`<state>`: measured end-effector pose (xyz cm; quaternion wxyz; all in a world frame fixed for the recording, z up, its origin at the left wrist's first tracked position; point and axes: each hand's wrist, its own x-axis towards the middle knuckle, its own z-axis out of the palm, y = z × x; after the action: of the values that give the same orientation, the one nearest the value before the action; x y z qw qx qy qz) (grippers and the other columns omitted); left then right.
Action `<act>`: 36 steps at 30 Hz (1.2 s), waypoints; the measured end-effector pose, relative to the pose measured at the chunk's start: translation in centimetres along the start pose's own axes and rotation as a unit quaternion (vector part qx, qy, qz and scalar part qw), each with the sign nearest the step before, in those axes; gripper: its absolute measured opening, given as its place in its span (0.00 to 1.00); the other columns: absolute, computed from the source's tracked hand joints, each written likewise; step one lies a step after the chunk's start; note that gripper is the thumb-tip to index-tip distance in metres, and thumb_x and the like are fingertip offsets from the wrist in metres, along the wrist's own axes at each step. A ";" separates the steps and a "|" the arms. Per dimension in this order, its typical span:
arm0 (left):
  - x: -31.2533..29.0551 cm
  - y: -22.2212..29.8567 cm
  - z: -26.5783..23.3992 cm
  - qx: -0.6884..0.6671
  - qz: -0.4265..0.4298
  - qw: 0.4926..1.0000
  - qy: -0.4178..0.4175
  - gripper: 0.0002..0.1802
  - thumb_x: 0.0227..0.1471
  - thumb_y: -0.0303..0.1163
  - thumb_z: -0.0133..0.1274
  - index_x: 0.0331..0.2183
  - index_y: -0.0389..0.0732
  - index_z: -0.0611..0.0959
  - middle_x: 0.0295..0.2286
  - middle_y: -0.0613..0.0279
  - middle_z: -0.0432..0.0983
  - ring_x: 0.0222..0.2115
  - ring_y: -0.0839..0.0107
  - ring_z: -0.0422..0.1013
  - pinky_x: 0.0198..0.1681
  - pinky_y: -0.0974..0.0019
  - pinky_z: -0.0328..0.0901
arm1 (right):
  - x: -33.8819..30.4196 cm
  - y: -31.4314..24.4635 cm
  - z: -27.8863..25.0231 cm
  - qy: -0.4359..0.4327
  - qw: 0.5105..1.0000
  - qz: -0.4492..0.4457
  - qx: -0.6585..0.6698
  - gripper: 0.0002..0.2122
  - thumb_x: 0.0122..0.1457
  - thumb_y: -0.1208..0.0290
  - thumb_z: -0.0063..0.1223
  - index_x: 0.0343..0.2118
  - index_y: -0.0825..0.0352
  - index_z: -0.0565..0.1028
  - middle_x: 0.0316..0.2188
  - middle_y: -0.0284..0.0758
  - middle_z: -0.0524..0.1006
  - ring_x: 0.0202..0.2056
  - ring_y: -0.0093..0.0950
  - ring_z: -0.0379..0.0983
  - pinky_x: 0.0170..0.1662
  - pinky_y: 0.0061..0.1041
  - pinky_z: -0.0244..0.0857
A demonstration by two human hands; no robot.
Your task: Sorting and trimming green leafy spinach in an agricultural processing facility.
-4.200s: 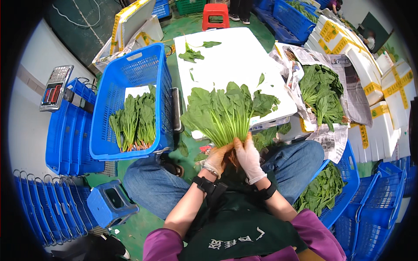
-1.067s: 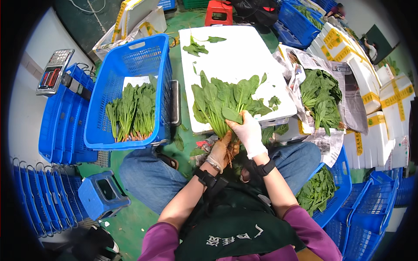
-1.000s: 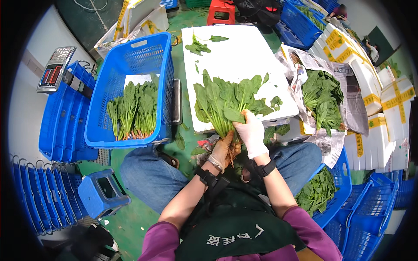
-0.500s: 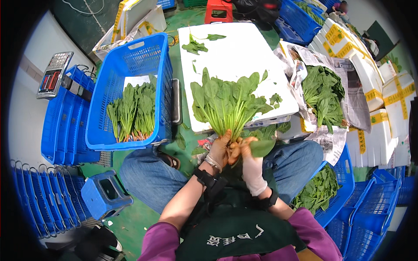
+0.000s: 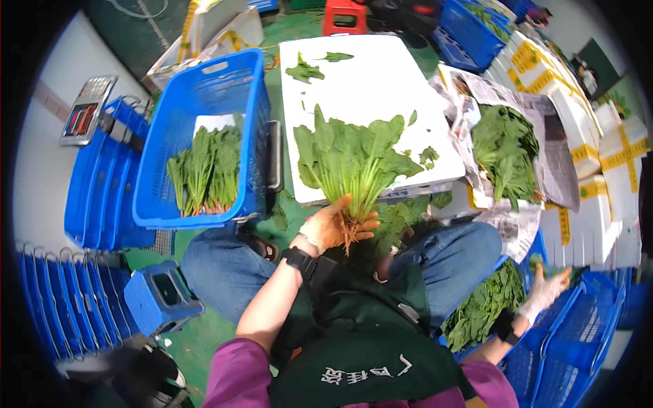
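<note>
My left hand is closed around the root end of a spinach bunch. Reddish roots poke out below the fingers, and the leaves fan over the near edge of a white foam board. Far to the right, my right hand has its fingers spread, beside a low blue crate of loose leaves. A small blurred green bit, perhaps a leaf, shows just beyond its fingertips. Both hands wear pale gloves.
At left, a tall blue crate holds upright spinach bunches. More spinach lies on newspaper at right. Around me are a blue stool, a scale, stacked blue crates and foam boxes.
My right hand has left the bunch and swung far right to the low crate; the leaf it had by the roots is gone from there. My left hand keeps the bunch, roots now exposed.
</note>
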<state>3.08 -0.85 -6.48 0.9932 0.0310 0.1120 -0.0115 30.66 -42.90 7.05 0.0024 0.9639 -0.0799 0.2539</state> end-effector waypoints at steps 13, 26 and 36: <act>-5.4 3.6 10.3 0.069 -0.006 0.997 -0.016 0.25 0.56 0.36 0.46 0.49 0.28 0.64 0.31 0.59 0.67 0.22 0.84 0.59 0.19 0.86 0.57 | -2.8 -12.3 -3.5 -0.053 0.784 -0.098 0.611 0.17 0.60 0.74 0.44 0.52 0.71 0.64 0.53 0.35 0.65 0.53 0.26 0.59 0.56 0.24 0.52; -23.1 23.7 9.5 0.233 0.262 0.930 0.107 0.25 0.58 0.33 0.41 0.54 0.32 0.59 0.31 0.60 0.69 0.22 0.82 0.59 0.24 0.83 0.59 | -5.6 -20.5 -2.5 -0.114 0.767 -0.183 0.604 0.15 0.60 0.76 0.42 0.50 0.72 0.65 0.51 0.37 0.66 0.53 0.26 0.60 0.57 0.25 0.51; -24.1 29.8 -13.8 0.190 -0.165 0.872 0.420 0.21 0.57 0.43 0.42 0.50 0.46 0.70 0.42 0.56 0.72 0.38 0.65 0.71 0.40 0.62 0.67 | -6.4 -26.3 -1.1 -0.078 0.805 -0.308 0.501 0.15 0.61 0.75 0.42 0.50 0.72 0.65 0.51 0.38 0.66 0.53 0.27 0.61 0.56 0.25 0.52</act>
<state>-22.60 30.20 -12.76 0.8111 0.2021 0.5178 -0.1822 28.71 -15.93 5.84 -0.4086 0.8218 0.3595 0.1687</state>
